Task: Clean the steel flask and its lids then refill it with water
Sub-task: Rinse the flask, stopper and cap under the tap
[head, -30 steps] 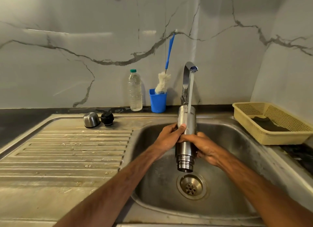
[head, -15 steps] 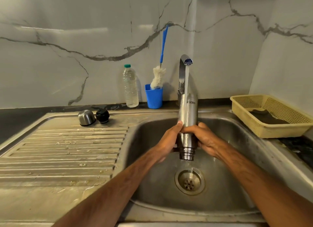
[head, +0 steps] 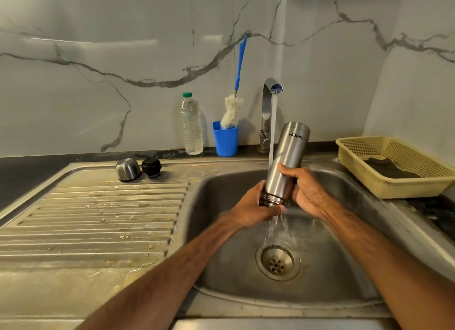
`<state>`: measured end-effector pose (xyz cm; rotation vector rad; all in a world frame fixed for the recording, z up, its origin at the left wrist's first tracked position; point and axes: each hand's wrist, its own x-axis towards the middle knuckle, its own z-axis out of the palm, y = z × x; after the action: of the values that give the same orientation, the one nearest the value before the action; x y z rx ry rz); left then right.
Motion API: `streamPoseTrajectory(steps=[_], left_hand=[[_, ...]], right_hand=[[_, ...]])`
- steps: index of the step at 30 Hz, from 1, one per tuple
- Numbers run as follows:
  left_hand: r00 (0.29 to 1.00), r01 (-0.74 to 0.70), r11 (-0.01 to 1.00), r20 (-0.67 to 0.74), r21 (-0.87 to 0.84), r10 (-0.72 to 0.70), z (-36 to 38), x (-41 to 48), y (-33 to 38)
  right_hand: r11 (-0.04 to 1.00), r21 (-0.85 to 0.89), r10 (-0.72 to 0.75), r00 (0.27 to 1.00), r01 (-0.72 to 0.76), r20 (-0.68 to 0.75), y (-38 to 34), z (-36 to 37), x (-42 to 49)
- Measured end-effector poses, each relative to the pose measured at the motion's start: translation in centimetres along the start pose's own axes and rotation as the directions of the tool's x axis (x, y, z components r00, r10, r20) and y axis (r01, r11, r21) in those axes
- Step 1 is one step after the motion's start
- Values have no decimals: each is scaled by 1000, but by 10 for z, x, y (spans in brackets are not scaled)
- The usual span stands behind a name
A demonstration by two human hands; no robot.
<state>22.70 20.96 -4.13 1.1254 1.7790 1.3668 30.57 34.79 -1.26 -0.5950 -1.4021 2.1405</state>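
Observation:
The steel flask (head: 286, 157) is upside down over the sink (head: 344, 268), tilted with its base up to the right and its threaded mouth low. My right hand (head: 304, 188) grips its middle from the right. My left hand (head: 258, 209) wraps around the mouth end from below. Water runs from the tap (head: 269, 93) down along the flask's left side and over my left hand into the basin. The steel cup lid (head: 128, 169) and the black stopper lid (head: 151, 167) sit side by side at the back of the draining board.
A plastic water bottle (head: 191, 125) and a blue cup (head: 225, 140) holding a bottle brush (head: 232, 110) stand at the wall behind the sink. A yellow basket (head: 394, 179) with a dark scrub pad sits right of the basin. The ribbed draining board (head: 98, 219) lies to the left.
The flask has tilted from upright-inverted under the stream to leaning right, beside the stream. My left hand slid down to its mouth end. The view shifted slightly.

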Motion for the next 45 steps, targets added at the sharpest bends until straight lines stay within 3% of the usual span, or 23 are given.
streamPoseTrajectory(steps=[4,10,20,28,31,34,36,41,45], left_hand=[[998,67,997,16,24,-67,-4,0,0],[992,80,995,-92,-64,-86,-9,0,3],[991,99,984,-77,-146,-111,-8,-3,6],[982,181,981,-36,-75,-184,-11,-4,2],[978,202,977,-39,-74,-205,-12,-3,3],[976,210,972,-42,-103,-215,-11,-3,8],[977,205,972,-31,-115,-210,-9,-3,9],[975,189,965,-87,-180,-207,-10,-2,10],[975,167,950,-98,-263,-198,-19,-3,14]], right_hand=[[998,-66,13,999,-10,45,3,-1,-1],[978,-195,98,987,-72,125,9,1,-4],[966,-241,140,972,-91,190,9,-1,-12],[940,-339,122,966,-39,227,15,-1,-11],[870,-492,66,981,33,181,17,-2,-4],[748,-647,-103,990,144,101,18,-1,3],[685,-689,-179,971,238,158,18,1,5],[475,-797,-192,928,372,319,21,17,-6],[455,-795,-157,915,400,371,18,34,-19]])
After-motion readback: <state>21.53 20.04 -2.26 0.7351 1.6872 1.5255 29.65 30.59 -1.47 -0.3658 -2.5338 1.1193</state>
